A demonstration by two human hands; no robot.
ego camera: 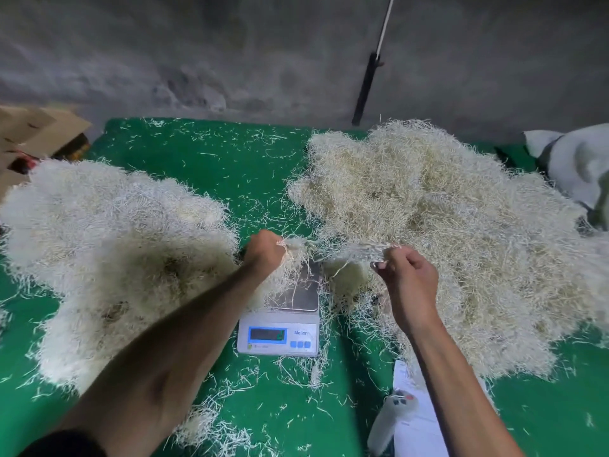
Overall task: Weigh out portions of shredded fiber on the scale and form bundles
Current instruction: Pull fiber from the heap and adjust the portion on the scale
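A white digital scale (pixel 278 334) with a steel pan sits at the middle of the green table. Above its pan, my left hand (pixel 265 250) grips one end of a stretched hank of pale shredded fiber (pixel 333 252). My right hand (pixel 407 275) pinches the other end. Loose strands hang from the hank over the pan. One big fiber pile (pixel 108 252) lies to the left, and a larger, more yellowish pile (pixel 454 232) lies to the right.
The green cloth table (pixel 214 166) is strewn with stray strands. A white handheld device (pixel 392 420) lies on paper sheets (pixel 415 423) at the front right. Cardboard boxes (pixel 29 133) stand at the back left, a white sack (pixel 573 159) at the back right, against a grey wall.
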